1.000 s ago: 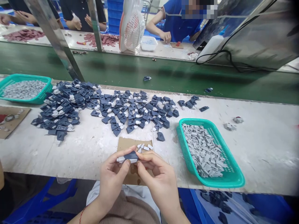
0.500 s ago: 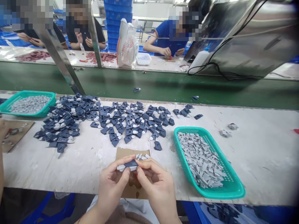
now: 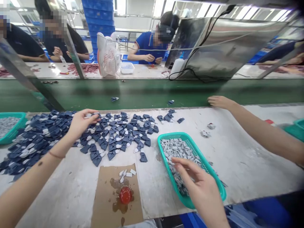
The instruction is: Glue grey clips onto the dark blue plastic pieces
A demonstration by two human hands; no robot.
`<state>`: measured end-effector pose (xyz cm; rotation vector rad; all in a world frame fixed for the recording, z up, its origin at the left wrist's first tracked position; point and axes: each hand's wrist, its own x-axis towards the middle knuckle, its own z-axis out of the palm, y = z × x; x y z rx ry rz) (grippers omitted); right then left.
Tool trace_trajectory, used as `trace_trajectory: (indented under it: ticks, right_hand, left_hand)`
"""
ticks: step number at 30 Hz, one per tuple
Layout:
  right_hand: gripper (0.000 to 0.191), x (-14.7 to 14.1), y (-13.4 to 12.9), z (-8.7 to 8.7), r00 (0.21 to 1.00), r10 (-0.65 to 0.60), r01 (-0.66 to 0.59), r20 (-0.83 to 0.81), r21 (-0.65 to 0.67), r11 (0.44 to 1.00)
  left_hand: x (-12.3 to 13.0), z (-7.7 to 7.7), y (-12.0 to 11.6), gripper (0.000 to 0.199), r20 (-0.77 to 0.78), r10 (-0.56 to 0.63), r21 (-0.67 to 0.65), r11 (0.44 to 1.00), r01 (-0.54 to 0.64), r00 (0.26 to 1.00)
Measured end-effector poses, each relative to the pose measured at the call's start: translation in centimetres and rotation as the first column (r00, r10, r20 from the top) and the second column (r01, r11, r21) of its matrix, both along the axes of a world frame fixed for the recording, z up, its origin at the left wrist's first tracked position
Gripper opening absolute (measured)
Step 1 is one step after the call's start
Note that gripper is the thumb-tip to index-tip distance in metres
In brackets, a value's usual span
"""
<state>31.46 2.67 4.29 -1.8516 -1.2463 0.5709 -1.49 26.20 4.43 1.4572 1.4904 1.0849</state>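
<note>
My left hand [image 3: 82,123] is stretched over the far edge of a heap of navy plastic pieces with white tips [image 3: 121,136]. Its thumb and fingers close on one navy piece [image 3: 96,114], mostly covered by the fingertips. My right hand [image 3: 199,183] hovers over a green mesh basket [image 3: 163,171] of small grey plastic clips [image 3: 177,147]. Its thumb and index finger are slightly apart, and I see nothing between them. Between my arms, a red round cap [image 3: 125,194] sits on wet-stained cardboard [image 3: 102,196], near several loose grey clips [image 3: 128,174].
A co-worker's hand [image 3: 220,102] reaches in from the right to the green belt [image 3: 142,91]. Two navy pieces lie on that belt. Another green basket [image 3: 14,134] stands at the left. A metal post [image 3: 35,79] rises behind the heap. People work across the belt.
My hands have parted: the left went forward and left to the heap, the right moved right over the basket. The red cap now shows. A co-worker's arm has come in at right.
</note>
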Motion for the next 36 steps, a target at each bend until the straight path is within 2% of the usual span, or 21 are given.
trace_trajectory:
  ticks: [3, 6, 8, 10, 12, 15, 19, 24, 27, 30, 33, 34, 36]
  right_hand:
    - [0.026, 3.9, 1.3, 0.0, 0.976, 0.008, 0.005, 0.218, -0.062, 0.998]
    - [0.027, 6.0, 3.2, -0.4, 0.913, 0.152, -0.118, 0.379, -0.111, 0.987]
    - [0.026, 6.5, 4.5, -0.8, 0.822, 0.291, -0.233, 0.49, -0.177, 0.956]
    - [0.025, 6.8, 5.6, -1.2, 0.72, 0.406, -0.322, 0.563, -0.247, 0.914]
    - [0.024, 7.0, 6.4, -1.4, 0.657, 0.473, -0.372, 0.588, -0.292, 0.881]
    - [0.018, 7.5, 7.3, -1.8, 0.619, 0.508, -0.388, 0.599, -0.329, 0.861]
    - [0.017, 8.0, 8.1, -2.2, 0.566, 0.534, -0.392, 0.628, -0.364, 0.845]
    - [0.023, 8.0, 8.5, -2.2, 0.538, 0.535, -0.394, 0.651, -0.367, 0.843]
    - [0.026, 7.8, 8.5, -1.9, 0.583, 0.508, -0.384, 0.634, -0.336, 0.86]
    - [0.022, 7.5, 8.0, -1.3, 0.772, 0.4, -0.322, 0.495, -0.238, 0.916]
    - [0.017, 6.1, 6.8, -0.2, 0.947, 0.191, -0.163, 0.259, -0.128, 0.978]
    - [0.017, 5.3, 6.3, 0.3, 0.977, 0.132, -0.115, 0.17, -0.11, 0.987]
    - [0.021, 3.1, 5.1, 0.9, 0.996, 0.091, -0.094, -0.026, -0.123, 0.988]
  left_hand:
    - [-0.7, -0.7, 6.2, 0.02, -0.109, 0.074, -0.026, 0.997, -0.077, 0.991]
    - [-1.5, -1.4, 10.2, 0.019, -0.248, 0.105, -0.051, 0.991, -0.121, 0.963]
    - [-1.9, -1.6, 11.9, 0.024, -0.339, 0.103, -0.053, 0.99, -0.128, 0.935]
    - [-2.2, -1.7, 13.2, 0.027, -0.414, 0.099, -0.037, 0.991, -0.125, 0.905]
    - [-2.3, -1.7, 14.3, 0.026, -0.46, 0.096, 0.0, 0.994, -0.108, 0.883]
    - [-1.7, -1.7, 15.4, 0.021, -0.488, 0.054, 0.067, 0.997, -0.025, 0.871]
    - [0.1, -2.2, 16.5, 0.028, -0.499, -0.061, 0.09, 0.988, 0.121, 0.865]
    - [2.0, -3.1, 17.6, 0.025, -0.449, -0.124, 0.034, 0.987, 0.156, 0.885]
    - [2.4, -2.8, 17.4, 0.02, -0.352, -0.1, 0.008, 0.994, 0.109, 0.931]
    - [2.6, -2.0, 15.9, 0.015, -0.189, -0.055, -0.02, 0.998, 0.052, 0.98]
    - [2.6, -1.0, 12.5, 0.013, 0.031, -0.025, -0.047, 0.999, 0.027, 0.999]
    - [2.6, -0.6, 10.8, 0.014, 0.102, -0.026, -0.053, 0.998, 0.031, 0.994]
    - [2.3, 0.0, 6.9, 0.016, 0.219, -0.041, -0.061, 0.997, 0.056, 0.975]
